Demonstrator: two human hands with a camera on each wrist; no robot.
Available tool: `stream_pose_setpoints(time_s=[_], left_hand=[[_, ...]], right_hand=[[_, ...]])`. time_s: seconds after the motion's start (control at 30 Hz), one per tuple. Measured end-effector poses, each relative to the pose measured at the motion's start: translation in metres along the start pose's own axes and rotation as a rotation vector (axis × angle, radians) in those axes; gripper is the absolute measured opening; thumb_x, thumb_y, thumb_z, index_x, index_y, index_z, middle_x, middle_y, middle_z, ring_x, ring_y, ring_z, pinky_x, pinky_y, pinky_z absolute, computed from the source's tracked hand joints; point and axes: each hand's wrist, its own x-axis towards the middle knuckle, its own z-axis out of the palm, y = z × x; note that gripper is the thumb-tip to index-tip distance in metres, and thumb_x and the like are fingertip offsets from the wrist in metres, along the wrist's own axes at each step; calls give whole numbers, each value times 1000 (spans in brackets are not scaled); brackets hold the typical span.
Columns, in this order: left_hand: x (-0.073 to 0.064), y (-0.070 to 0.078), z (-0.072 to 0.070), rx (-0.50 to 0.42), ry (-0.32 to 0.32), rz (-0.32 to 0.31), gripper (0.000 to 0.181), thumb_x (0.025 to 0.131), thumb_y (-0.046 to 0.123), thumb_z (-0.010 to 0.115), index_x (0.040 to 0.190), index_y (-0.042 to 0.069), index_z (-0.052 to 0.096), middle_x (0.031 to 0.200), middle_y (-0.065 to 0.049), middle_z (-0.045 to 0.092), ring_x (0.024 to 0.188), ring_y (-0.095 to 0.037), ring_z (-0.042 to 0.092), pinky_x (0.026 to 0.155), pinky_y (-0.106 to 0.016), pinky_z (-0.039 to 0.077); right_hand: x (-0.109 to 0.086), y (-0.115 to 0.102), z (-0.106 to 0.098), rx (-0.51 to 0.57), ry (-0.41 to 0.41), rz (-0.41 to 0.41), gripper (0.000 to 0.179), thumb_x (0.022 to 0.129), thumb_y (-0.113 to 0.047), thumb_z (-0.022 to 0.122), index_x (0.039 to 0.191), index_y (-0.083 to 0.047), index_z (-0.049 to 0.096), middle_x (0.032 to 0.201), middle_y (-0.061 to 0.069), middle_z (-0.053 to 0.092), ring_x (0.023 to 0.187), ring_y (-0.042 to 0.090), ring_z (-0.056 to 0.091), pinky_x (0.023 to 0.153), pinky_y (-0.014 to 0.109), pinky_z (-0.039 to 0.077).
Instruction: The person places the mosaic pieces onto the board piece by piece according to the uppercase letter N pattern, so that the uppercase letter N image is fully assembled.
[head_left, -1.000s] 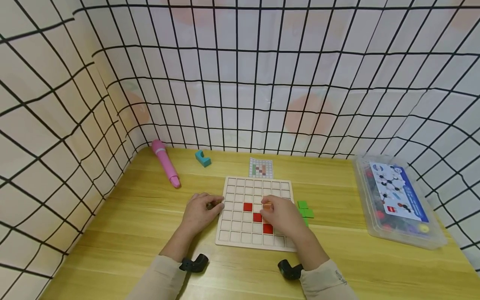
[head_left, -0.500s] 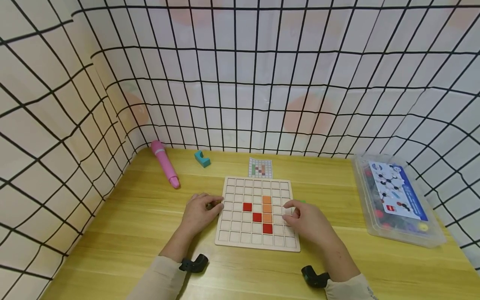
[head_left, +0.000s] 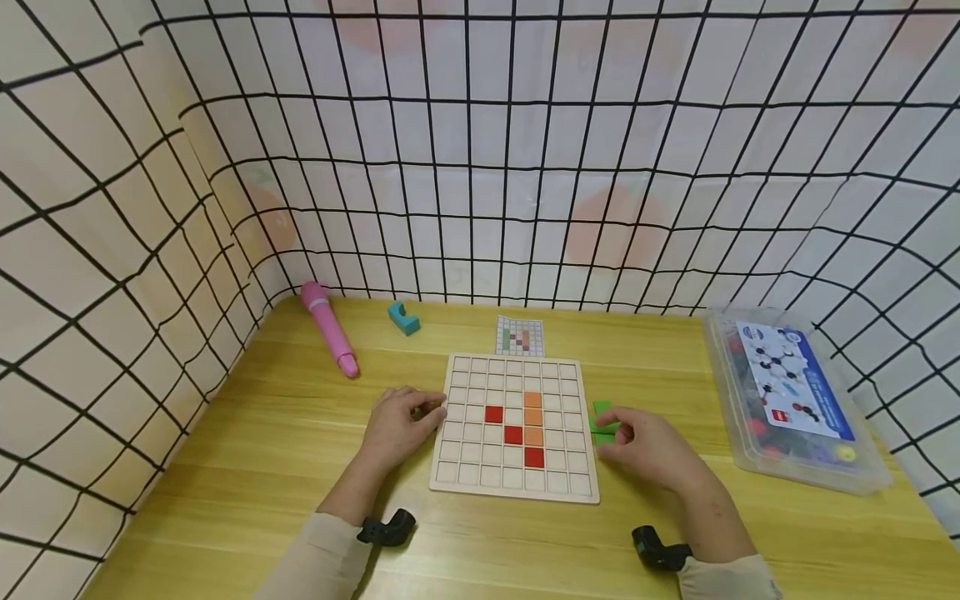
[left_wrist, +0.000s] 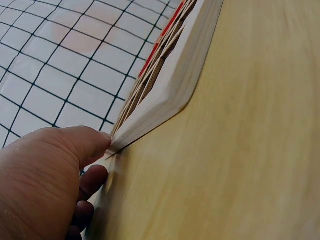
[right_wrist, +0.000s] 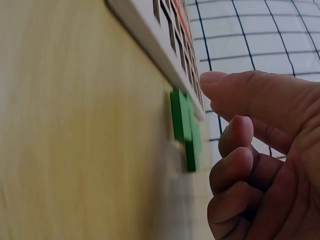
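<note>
A pale wooden grid board (head_left: 471, 476) lies in the middle of the table. On it sit three red square tiles (head_left: 513, 435) in a diagonal and three orange tiles (head_left: 532, 417) in a column. My left hand (head_left: 399, 423) rests beside the board, its thumb touching the left edge; in the left wrist view the thumb (left_wrist: 92, 142) meets the board's side. Over several green tiles (head_left: 603, 407) right of the board hovers my right hand (head_left: 649, 446), thumb and index finger apart with nothing between them. The right wrist view shows the green tiles (right_wrist: 181, 116) close by the board's edge.
A small printed pattern card (head_left: 519, 336) lies behind the board. Farther left are a teal block (head_left: 404, 319) and a pink microphone-shaped toy (head_left: 330, 327). A clear plastic box (head_left: 798, 400) stands at the right. Black grid mesh (head_left: 510, 167) encloses the back and sides.
My right hand has let go of an orange tile in the column and moved right, off the board, to the green tiles. My left hand stays at the board's left edge.
</note>
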Motion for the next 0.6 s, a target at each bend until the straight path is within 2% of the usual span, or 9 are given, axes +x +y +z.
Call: stream_pose_setpoints(time_s=[0.27,0.6], left_hand=[[0,0,0,-5,-1,1,22,90,28,77,111,19,80,87,7,69,81,-12,49,80,-31,38],[0,-1,0,-10,-5,-2,23,91,28,76,112,19,80,88,7,69,82,-13,49,79,-31,38]], right_hand=[[-1,18,-5,34,-21,-15,25,88,-18,76,111,-10,68,79,3,54,70,18,49,63,30,37],[0,22,-5,68,-34,-2,22,88,-16,77,106,-10,67,77,3,52,68,18,48,60,28,36]])
